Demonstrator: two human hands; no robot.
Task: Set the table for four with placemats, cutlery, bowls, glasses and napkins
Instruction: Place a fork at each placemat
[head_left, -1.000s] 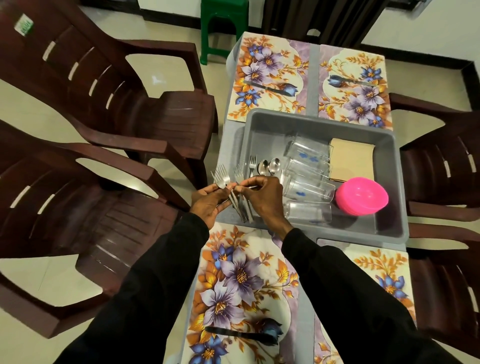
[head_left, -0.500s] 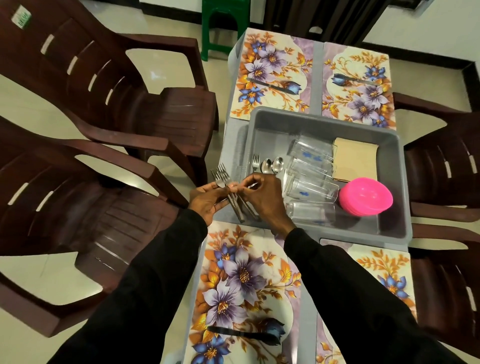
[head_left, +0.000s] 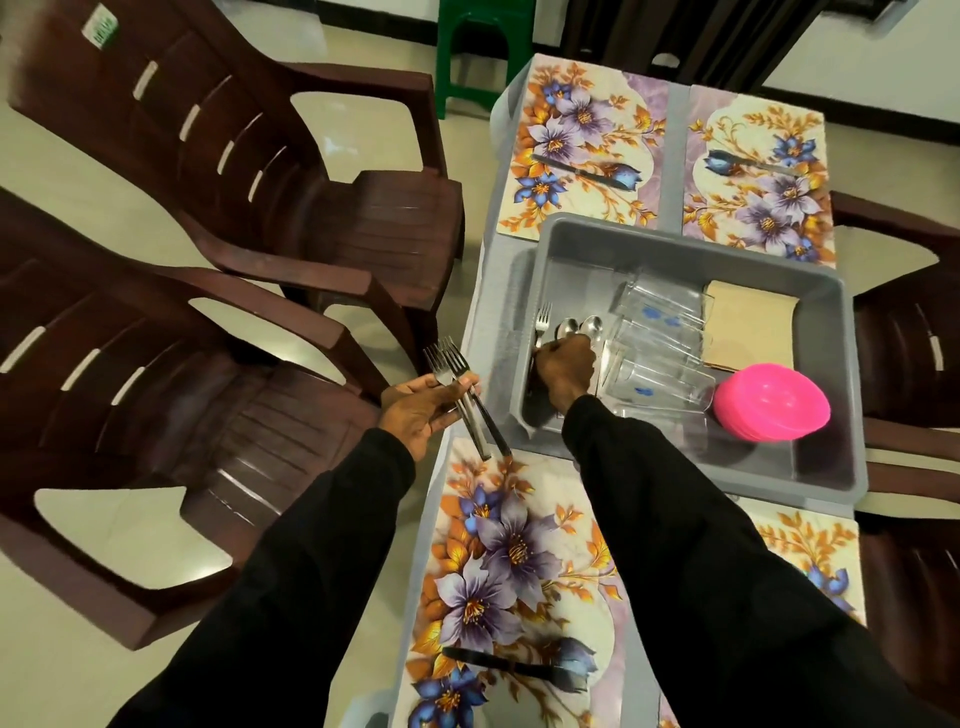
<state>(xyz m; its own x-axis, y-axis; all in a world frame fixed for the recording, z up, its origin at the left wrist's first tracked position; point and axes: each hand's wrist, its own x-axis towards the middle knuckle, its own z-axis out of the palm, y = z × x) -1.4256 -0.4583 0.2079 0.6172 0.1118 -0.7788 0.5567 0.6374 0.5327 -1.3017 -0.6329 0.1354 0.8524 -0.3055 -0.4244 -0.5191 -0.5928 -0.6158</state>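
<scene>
Steel forks sit pinched in your left hand just beside the grey tub, your right hand inside it gripping the spoons.

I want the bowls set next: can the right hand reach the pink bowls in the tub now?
Probably yes. The right hand is inside the grey tub, gripping cutlery; the pink bowls sit uncovered past the lying glasses, and it could pass over them.

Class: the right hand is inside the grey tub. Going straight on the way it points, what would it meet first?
The spoons and fork lying just beyond the right hand; it may already touch their handles, depth being unclear. Past them comes the far wall of the grey tub.
</scene>
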